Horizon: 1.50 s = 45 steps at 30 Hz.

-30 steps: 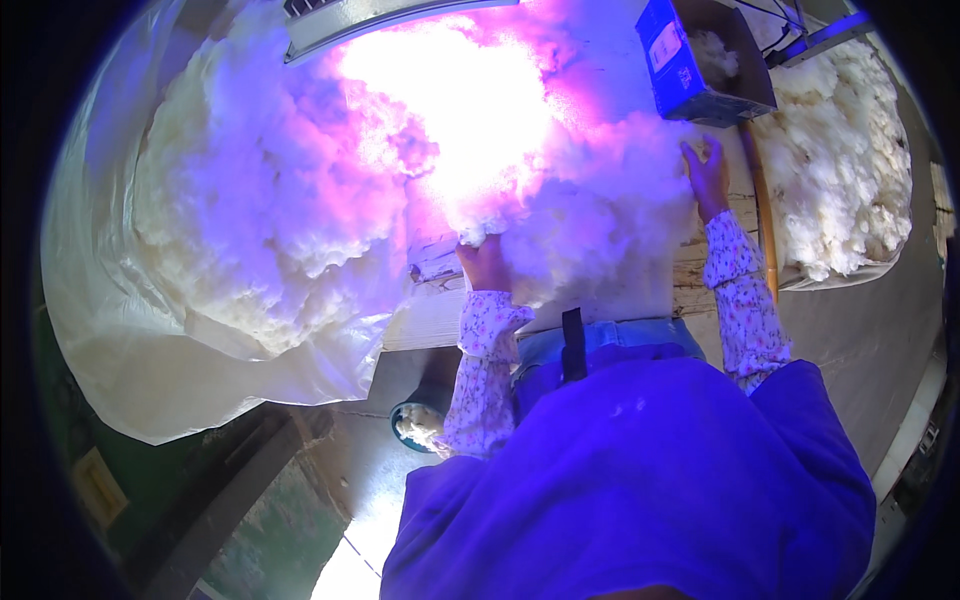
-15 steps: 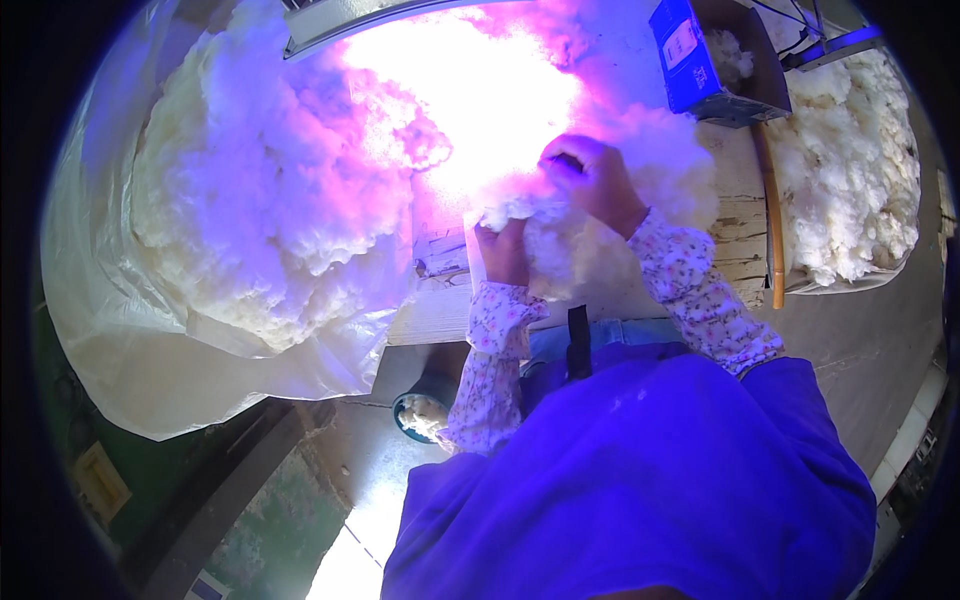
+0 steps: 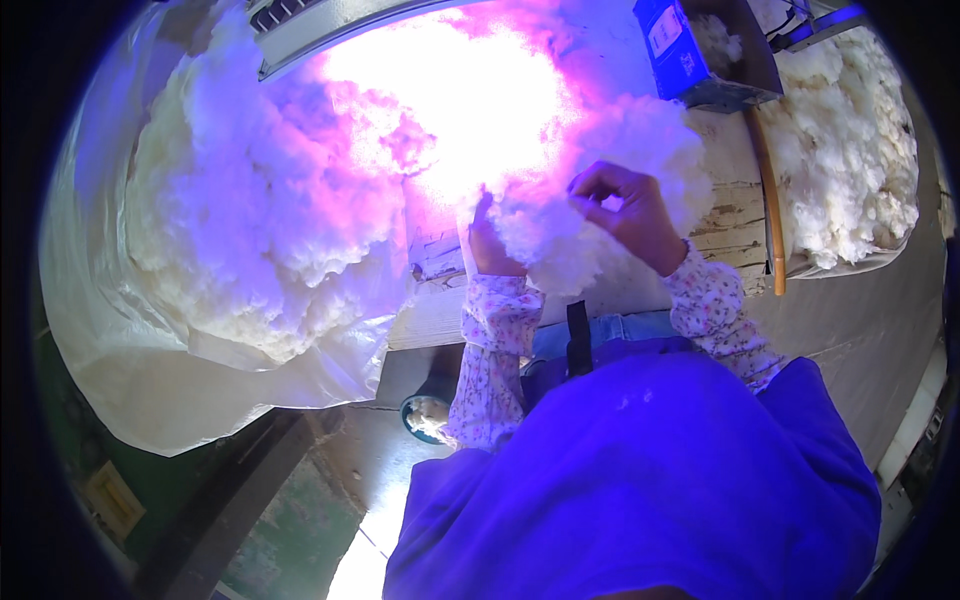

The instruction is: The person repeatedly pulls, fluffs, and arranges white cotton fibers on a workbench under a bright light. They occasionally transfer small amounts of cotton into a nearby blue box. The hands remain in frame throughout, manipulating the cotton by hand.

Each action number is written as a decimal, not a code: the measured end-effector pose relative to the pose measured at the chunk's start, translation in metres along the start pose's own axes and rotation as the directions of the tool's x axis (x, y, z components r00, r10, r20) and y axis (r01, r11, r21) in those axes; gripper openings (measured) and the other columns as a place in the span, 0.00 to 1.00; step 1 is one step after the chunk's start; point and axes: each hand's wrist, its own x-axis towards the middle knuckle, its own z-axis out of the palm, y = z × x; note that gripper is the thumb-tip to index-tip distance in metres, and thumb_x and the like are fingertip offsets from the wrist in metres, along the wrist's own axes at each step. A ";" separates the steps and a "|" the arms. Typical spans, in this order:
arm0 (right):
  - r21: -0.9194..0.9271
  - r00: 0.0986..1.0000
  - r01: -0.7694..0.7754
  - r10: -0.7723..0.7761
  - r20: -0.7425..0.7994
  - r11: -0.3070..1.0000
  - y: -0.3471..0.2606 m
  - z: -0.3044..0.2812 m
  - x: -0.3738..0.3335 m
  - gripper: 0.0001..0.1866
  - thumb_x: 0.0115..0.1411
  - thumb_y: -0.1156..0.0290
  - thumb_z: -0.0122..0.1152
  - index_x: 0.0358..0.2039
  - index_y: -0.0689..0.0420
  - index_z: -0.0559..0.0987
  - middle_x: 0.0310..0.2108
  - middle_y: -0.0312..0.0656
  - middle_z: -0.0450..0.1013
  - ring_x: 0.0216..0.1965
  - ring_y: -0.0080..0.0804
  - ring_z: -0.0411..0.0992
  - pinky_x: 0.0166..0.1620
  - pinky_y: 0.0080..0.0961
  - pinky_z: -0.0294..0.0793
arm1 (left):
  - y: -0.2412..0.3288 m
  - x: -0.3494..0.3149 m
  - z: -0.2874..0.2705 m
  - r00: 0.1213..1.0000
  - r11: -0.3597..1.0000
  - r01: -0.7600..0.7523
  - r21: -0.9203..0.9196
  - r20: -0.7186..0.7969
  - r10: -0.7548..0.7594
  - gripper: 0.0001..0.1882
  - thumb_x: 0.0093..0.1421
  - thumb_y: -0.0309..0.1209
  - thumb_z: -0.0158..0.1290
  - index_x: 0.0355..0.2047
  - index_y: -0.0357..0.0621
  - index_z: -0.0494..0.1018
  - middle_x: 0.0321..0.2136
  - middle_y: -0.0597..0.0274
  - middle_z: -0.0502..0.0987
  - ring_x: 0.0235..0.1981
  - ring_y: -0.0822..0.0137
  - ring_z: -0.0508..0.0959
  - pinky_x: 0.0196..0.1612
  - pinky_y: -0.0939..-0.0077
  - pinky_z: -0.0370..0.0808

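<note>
At 11 o'clock, a grey metal fixture (image 3: pixel 330 22) with a slotted side is noted above a bright glare; at 1 o'clock, a blue cardboard box (image 3: pixel 682 72) bearing a pale label is open, with a metal bar (image 3: pixel 822 28) to its right. At 2 o'clock, a yellow-brown stick (image 3: pixel 770 210) runs downward from just beside the box, and grey floor (image 3: pixel 850 330) is observed toward 3 o'clock. A dark bucket (image 3: pixel 437 382) with a teal rim sits at 7 o'clock, and a yellowish rectangular panel (image 3: pixel 115 500), use undetermined, at 8.
</note>
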 end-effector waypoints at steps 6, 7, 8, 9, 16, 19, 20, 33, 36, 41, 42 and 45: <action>0.035 0.978 -0.135 0.139 -0.154 0.990 -0.008 -0.046 0.041 0.04 0.51 0.81 0.58 0.27 0.60 0.73 0.27 0.33 0.72 0.29 0.16 0.70 0.34 0.16 0.70 | 0.001 -0.005 0.010 0.999 1.000 0.023 -0.002 0.023 -0.023 0.25 0.62 0.48 0.38 0.47 0.38 0.66 0.42 0.48 0.72 0.43 0.54 0.73 0.45 0.61 0.73; 0.050 0.993 -0.046 0.051 -0.105 0.998 -0.010 -0.056 0.044 0.04 0.50 0.80 0.59 0.27 0.60 0.73 0.27 0.33 0.72 0.28 0.16 0.70 0.33 0.16 0.70 | 0.001 -0.006 0.011 0.997 1.000 -0.005 -0.007 0.077 0.006 0.25 0.62 0.47 0.38 0.46 0.37 0.67 0.39 0.51 0.74 0.41 0.57 0.75 0.43 0.64 0.74; 0.040 0.990 -0.080 0.084 -0.111 0.996 -0.012 -0.060 0.045 0.04 0.50 0.80 0.59 0.27 0.59 0.73 0.26 0.33 0.71 0.28 0.16 0.70 0.32 0.16 0.70 | 0.000 -0.006 0.011 1.000 1.000 0.003 -0.005 0.012 -0.003 0.25 0.62 0.47 0.38 0.46 0.38 0.67 0.39 0.51 0.74 0.40 0.57 0.75 0.43 0.64 0.74; 0.012 1.000 -0.002 0.002 0.024 1.000 -0.012 -0.060 0.043 0.05 0.50 0.79 0.60 0.27 0.59 0.73 0.26 0.33 0.71 0.27 0.16 0.69 0.32 0.16 0.70 | -0.001 -0.005 0.011 0.999 1.000 -0.020 0.005 -0.037 0.020 0.24 0.62 0.47 0.39 0.46 0.38 0.67 0.39 0.52 0.74 0.40 0.58 0.75 0.42 0.63 0.74; -0.268 0.937 0.268 -0.186 0.295 0.925 -0.008 -0.010 0.020 0.08 0.48 0.78 0.61 0.31 0.58 0.78 0.23 0.34 0.72 0.23 0.17 0.68 0.26 0.17 0.66 | -0.010 0.011 0.006 0.993 0.932 -0.086 0.352 -0.046 0.110 0.28 0.62 0.51 0.36 0.50 0.40 0.63 0.43 0.44 0.71 0.43 0.50 0.73 0.48 0.54 0.70; -0.254 0.972 0.178 -0.129 0.197 0.951 -0.003 -0.022 0.026 0.07 0.49 0.79 0.61 0.32 0.58 0.78 0.25 0.35 0.74 0.23 0.17 0.68 0.26 0.17 0.66 | -0.008 0.011 0.005 0.995 0.997 -0.046 -0.062 0.080 0.051 0.29 0.62 0.51 0.36 0.51 0.40 0.62 0.44 0.43 0.71 0.43 0.53 0.73 0.48 0.56 0.70; -0.212 0.988 0.099 -0.070 0.138 0.972 -0.002 -0.030 0.026 0.07 0.49 0.79 0.61 0.31 0.59 0.78 0.26 0.35 0.74 0.24 0.17 0.68 0.27 0.17 0.67 | -0.007 0.011 0.004 0.998 0.998 -0.058 -0.013 -0.013 0.058 0.29 0.62 0.51 0.36 0.52 0.40 0.61 0.44 0.44 0.70 0.44 0.53 0.73 0.48 0.57 0.70; -0.066 1.000 0.003 -0.002 0.029 0.998 -0.018 -0.041 0.019 0.06 0.53 0.78 0.57 0.34 0.60 0.76 0.25 0.33 0.71 0.25 0.17 0.67 0.29 0.15 0.67 | -0.010 0.019 0.018 0.813 0.939 -0.147 0.312 -0.502 0.294 0.20 0.61 0.43 0.42 0.40 0.36 0.67 0.32 0.54 0.72 0.31 0.61 0.76 0.34 0.69 0.77; -0.344 0.963 0.201 -0.120 0.243 0.917 -0.021 -0.024 0.017 0.04 0.52 0.78 0.57 0.31 0.60 0.75 0.25 0.36 0.71 0.24 0.21 0.68 0.29 0.18 0.67 | -0.011 0.019 0.029 0.822 0.962 -0.095 0.255 -0.525 0.220 0.18 0.58 0.42 0.49 0.39 0.41 0.63 0.31 0.59 0.67 0.32 0.66 0.73 0.32 0.69 0.76; -0.443 0.968 0.250 -0.239 0.081 0.861 -0.016 -0.026 0.026 0.03 0.50 0.80 0.57 0.26 0.60 0.72 0.23 0.37 0.68 0.25 0.24 0.68 0.28 0.20 0.67 | -0.011 0.016 0.043 0.772 0.929 -0.138 0.343 -0.550 0.318 0.21 0.57 0.44 0.50 0.41 0.41 0.60 0.33 0.57 0.65 0.35 0.63 0.71 0.34 0.65 0.75; -0.386 0.975 0.194 -0.219 -0.021 0.902 -0.017 -0.030 0.024 0.03 0.50 0.81 0.57 0.25 0.60 0.72 0.23 0.38 0.68 0.25 0.24 0.68 0.28 0.20 0.67 | -0.011 0.015 0.046 0.748 0.930 -0.131 0.344 -0.582 0.321 0.22 0.57 0.44 0.50 0.42 0.41 0.60 0.34 0.57 0.65 0.35 0.64 0.70 0.34 0.65 0.74; -0.204 0.996 0.088 -0.093 -0.015 0.975 -0.023 -0.036 0.019 0.04 0.51 0.80 0.57 0.29 0.60 0.72 0.24 0.38 0.69 0.25 0.23 0.68 0.27 0.20 0.67 | -0.014 0.015 0.054 0.697 0.925 -0.108 0.363 -0.636 0.331 0.22 0.58 0.44 0.48 0.42 0.38 0.61 0.33 0.55 0.67 0.33 0.62 0.72 0.34 0.63 0.76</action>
